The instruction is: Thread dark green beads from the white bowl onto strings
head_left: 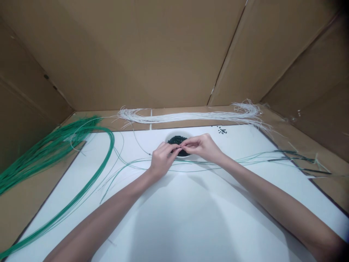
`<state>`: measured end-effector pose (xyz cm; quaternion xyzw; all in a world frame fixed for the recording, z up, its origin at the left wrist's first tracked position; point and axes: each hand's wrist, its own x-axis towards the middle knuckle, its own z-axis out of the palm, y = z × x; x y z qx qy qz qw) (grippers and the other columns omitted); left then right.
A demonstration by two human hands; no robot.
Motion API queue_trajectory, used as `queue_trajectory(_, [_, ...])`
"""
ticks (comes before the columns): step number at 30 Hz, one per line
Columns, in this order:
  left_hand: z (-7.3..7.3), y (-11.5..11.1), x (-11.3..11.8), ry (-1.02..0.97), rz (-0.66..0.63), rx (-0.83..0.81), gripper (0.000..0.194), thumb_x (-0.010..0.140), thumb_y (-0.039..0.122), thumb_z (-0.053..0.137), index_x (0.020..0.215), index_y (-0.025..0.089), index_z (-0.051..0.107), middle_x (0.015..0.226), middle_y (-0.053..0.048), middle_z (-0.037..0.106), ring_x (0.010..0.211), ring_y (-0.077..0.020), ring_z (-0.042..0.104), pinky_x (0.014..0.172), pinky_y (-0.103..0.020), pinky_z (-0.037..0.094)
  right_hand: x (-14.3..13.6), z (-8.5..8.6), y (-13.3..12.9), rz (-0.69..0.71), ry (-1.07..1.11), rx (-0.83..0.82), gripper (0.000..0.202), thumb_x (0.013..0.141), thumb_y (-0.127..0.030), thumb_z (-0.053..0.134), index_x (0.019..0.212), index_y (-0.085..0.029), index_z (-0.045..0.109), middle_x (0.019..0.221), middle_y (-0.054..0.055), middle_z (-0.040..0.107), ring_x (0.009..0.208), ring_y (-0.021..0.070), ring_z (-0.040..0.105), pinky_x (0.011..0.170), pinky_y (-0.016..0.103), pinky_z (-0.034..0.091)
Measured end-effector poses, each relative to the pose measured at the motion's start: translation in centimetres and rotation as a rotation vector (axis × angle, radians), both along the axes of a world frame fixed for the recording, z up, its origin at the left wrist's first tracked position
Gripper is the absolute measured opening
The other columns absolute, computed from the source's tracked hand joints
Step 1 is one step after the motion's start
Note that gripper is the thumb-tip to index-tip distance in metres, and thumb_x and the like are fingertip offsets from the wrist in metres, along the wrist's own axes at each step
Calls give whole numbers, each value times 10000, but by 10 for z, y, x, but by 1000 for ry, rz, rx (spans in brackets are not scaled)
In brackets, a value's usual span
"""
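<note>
Both hands meet over a white bowl (191, 135) filled with small dark beads (177, 139). My left hand (162, 157) has thumb and fingertips pinched together, and a thin strand (139, 146) runs from the upper left into it. My right hand (203, 147) is also closed in a pinch, its fingertips touching those of the left. What lies between the right fingertips is too small to make out. Several thin green strands (240, 161) pass across the white board beneath the wrists.
A green strand bundle (92, 178) curves along the left side. White strands (188, 117) lie along the back, before a cardboard wall (152, 54). Loose dark beads (222, 130) sit right of the bowl on the white board (174, 218). Dark-covered strand ends (296, 157) lie at right.
</note>
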<state>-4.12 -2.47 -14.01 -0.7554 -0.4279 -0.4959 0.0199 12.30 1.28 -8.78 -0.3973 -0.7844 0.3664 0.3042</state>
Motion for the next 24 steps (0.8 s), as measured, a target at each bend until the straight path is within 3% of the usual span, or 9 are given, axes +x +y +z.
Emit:
queue_trajectory(11, [3, -1, 2, -3, 2, -11, 103, 775, 190, 527, 866, 165, 569, 677, -6, 613, 622, -108, 506, 619, -228, 438, 1, 1, 0, 3, 31, 14, 160, 638, -204, 589, 732, -147, 704, 711, 26, 699, 682, 199, 662, 665, 257, 546])
queue_trajectory(19, [2, -2, 1, -47, 50, -25, 50, 794, 173, 498, 814, 169, 544, 690, 0, 590, 623, -94, 502, 615, -208, 420, 5, 0, 10, 41, 192, -278, 273, 565, -254, 682, 805, -124, 696, 788, 67, 699, 773, 222, 654, 742, 304, 534])
queue_trajectory(24, [2, -2, 2, -51, 58, -16, 52, 801, 179, 486, 807, 169, 537, 674, 1, 576, 612, -95, 490, 611, -212, 412, 7, -3, 14, 37, 237, -285, 261, 557, -289, 699, 763, -130, 697, 837, 75, 694, 792, 221, 649, 767, 329, 522])
